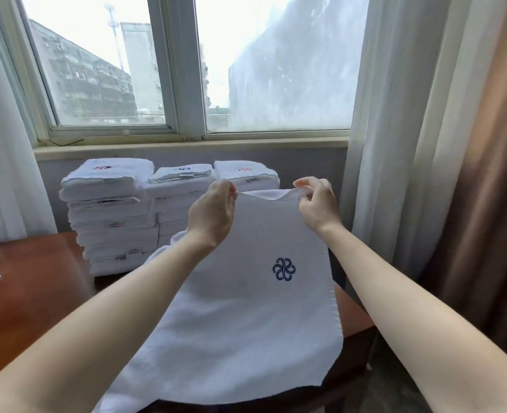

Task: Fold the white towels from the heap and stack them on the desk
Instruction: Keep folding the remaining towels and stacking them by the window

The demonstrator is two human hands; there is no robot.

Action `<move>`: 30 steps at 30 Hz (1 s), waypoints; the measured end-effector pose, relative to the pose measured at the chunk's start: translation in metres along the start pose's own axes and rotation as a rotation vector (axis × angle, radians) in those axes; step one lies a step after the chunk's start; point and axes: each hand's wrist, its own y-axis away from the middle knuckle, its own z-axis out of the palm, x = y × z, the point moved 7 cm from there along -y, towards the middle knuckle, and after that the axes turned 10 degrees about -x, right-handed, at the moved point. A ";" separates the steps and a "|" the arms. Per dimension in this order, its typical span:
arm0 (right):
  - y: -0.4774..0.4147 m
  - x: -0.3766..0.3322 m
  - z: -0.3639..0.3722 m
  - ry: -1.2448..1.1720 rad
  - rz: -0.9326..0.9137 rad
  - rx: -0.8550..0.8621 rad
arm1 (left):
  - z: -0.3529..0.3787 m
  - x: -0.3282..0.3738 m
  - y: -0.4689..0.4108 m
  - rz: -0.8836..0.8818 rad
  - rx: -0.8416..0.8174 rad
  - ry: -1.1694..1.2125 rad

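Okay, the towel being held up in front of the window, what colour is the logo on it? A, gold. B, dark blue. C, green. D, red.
B: the towel, pinched at its top edge by the left hand and the right hand, bears a dark blue logo.

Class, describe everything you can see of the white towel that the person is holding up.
The towel is white, looks like soft terry with a hemmed edge, and bears a dark blue looped emblem right of its middle. It is unfolded and spread, top edge raised: the left hand pinches one top corner, the right hand the other. Its lower part lies on the brown desk.
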 end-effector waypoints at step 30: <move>0.076 0.032 0.088 0.613 0.108 -0.471 | 0.061 -0.029 0.076 -0.056 -0.519 0.068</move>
